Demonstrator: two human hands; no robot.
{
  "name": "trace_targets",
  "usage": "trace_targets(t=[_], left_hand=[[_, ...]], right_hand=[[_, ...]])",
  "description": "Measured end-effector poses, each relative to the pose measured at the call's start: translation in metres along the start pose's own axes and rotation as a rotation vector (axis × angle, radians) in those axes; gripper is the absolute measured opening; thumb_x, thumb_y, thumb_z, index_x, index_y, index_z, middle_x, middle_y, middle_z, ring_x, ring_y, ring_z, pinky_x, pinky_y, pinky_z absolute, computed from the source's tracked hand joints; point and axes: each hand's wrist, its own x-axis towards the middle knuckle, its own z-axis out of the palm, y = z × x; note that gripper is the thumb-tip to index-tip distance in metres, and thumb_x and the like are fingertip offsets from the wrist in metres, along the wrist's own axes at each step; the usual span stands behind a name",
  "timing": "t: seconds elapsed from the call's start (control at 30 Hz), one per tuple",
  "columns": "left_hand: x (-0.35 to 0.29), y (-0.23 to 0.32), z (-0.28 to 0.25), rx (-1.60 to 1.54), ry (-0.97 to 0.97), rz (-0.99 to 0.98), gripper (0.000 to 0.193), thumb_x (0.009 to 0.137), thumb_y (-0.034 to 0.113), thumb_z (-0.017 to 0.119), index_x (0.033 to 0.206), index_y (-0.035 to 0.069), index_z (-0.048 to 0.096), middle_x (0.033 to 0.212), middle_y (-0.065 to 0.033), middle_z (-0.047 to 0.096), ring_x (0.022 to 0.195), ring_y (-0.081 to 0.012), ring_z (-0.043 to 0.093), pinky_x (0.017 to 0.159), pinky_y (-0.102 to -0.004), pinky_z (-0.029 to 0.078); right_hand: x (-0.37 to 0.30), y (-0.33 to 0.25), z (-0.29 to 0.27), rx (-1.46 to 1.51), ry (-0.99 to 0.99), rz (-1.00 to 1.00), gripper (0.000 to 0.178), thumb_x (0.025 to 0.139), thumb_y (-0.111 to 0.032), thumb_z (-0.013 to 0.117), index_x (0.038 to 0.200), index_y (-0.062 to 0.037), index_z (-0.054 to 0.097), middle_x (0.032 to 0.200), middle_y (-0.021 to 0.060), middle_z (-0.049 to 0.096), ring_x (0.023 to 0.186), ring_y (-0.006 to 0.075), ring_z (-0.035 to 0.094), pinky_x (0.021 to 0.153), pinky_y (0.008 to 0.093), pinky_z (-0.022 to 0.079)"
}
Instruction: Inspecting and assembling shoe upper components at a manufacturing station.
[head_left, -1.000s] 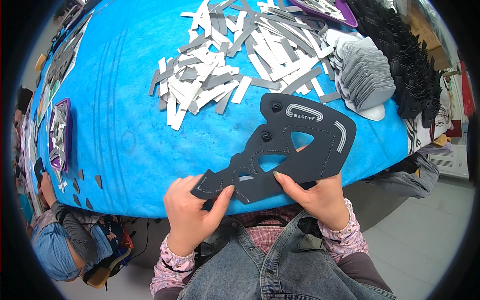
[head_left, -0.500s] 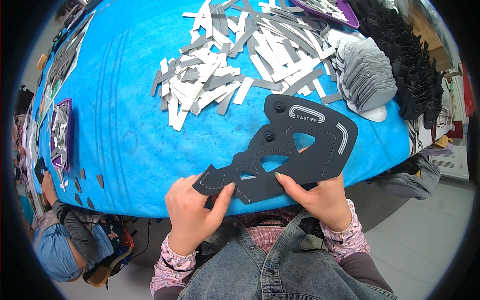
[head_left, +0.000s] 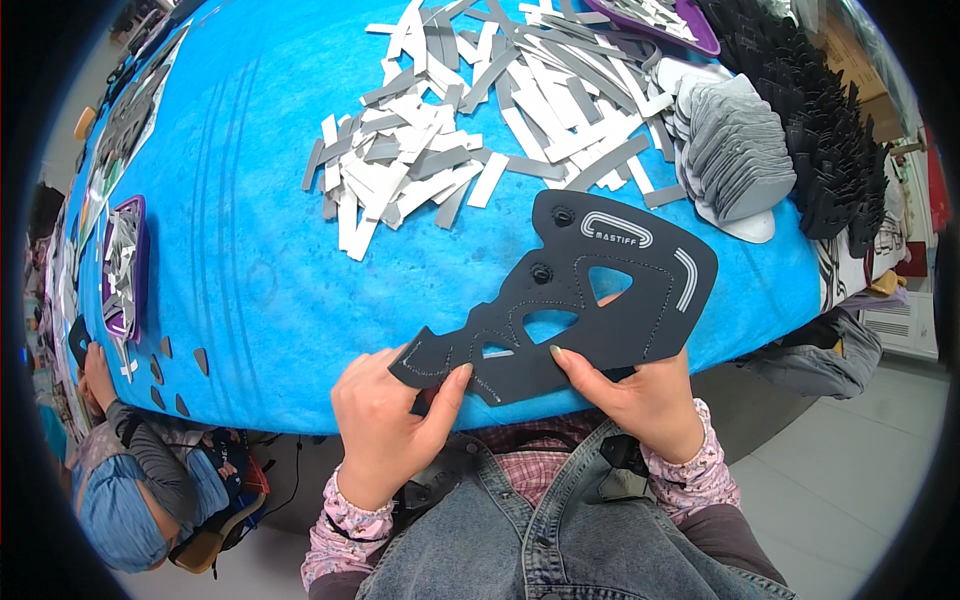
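Between my hands, near the table's front edge, is a flat black panel (head_left: pixel 640 330) with several cut-out openings, stitched lines, two round black fittings and white printed marks. My left hand (head_left: pixel 395 415) pinches its narrow lower left end, thumb on top and fingers underneath. At the lower right edge, my right hand (head_left: pixel 635 395) grips the panel with its thumb flat on the top face. Most of the fingers of both hands are hidden beneath the panel. Blue table cloth shows through the larger openings.
Loose white and grey strips (head_left: pixel 430 160) lie beyond the panel. To the far right are stacked grey oval pieces (head_left: pixel 735 150) and piled black pieces (head_left: pixel 820 130). Purple trays (head_left: pixel 141 270) hold more strips. At the left, a co-worker's hand (head_left: pixel 97 375) is beside small dark pieces (head_left: pixel 201 361).
The panel has shifted very slightly to the right in my hands' unchanged grip. The co-worker at the left has moved a little.
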Motion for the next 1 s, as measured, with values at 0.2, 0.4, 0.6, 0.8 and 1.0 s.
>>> trace_targets(t=[0.2,0.4,0.6,0.8,1.0], left_hand=[[0.000,0.002,-0.001,0.013,0.000,-0.002,0.009,0.071,0.015,0.068,0.075,0.009,0.063,0.054,-0.0011,0.048,0.047,-0.0191,0.044,0.047,-0.0316,0.030],[0.001,0.000,0.001,0.020,0.000,0.000,0.009,0.071,0.015,0.068,0.075,0.009,0.063,0.053,-0.0006,0.048,0.047,-0.0187,0.045,0.048,-0.0314,0.031],[0.003,0.004,0.001,0.055,-0.022,-0.012,0.012,0.072,0.015,0.067,0.068,0.010,0.058,0.052,-0.0004,0.045,0.047,-0.0187,0.044,0.048,-0.0317,0.031],[0.001,0.006,0.001,0.111,-0.021,0.001,0.015,0.075,0.017,0.065,0.065,0.008,0.056,0.052,-0.0013,0.044,0.047,-0.0204,0.044,0.048,-0.0325,0.031],[-0.012,0.002,0.001,-0.322,0.056,-0.157,0.010,0.074,0.012,0.068,0.080,0.005,0.064,0.065,-0.0017,0.055,0.056,-0.0146,0.051,0.054,-0.0279,0.036]], right_hand=[[0.000,-0.001,0.000,0.008,0.013,0.009,0.019,0.066,-0.008,0.073,0.080,-0.0018,0.061,0.074,0.0078,0.062,0.061,0.0218,0.062,0.053,0.0294,0.047],[0.001,0.001,0.001,-0.021,0.002,0.001,0.021,0.066,-0.009,0.073,0.082,-0.0022,0.061,0.075,0.0076,0.062,0.062,0.0222,0.061,0.053,0.0300,0.047],[-0.001,0.003,0.004,-0.118,-0.014,-0.020,0.021,0.066,-0.010,0.073,0.082,-0.0030,0.061,0.079,0.0075,0.060,0.067,0.0234,0.058,0.057,0.0325,0.046],[-0.005,0.005,0.004,-0.279,-0.014,-0.123,0.023,0.066,-0.013,0.074,0.083,-0.0029,0.061,0.082,0.0081,0.059,0.070,0.0239,0.057,0.061,0.0331,0.045],[-0.022,0.010,0.005,0.324,0.085,0.035,0.019,0.074,-0.009,0.072,0.088,-0.0024,0.062,0.083,0.0031,0.058,0.074,0.0126,0.057,0.065,0.0248,0.045]])
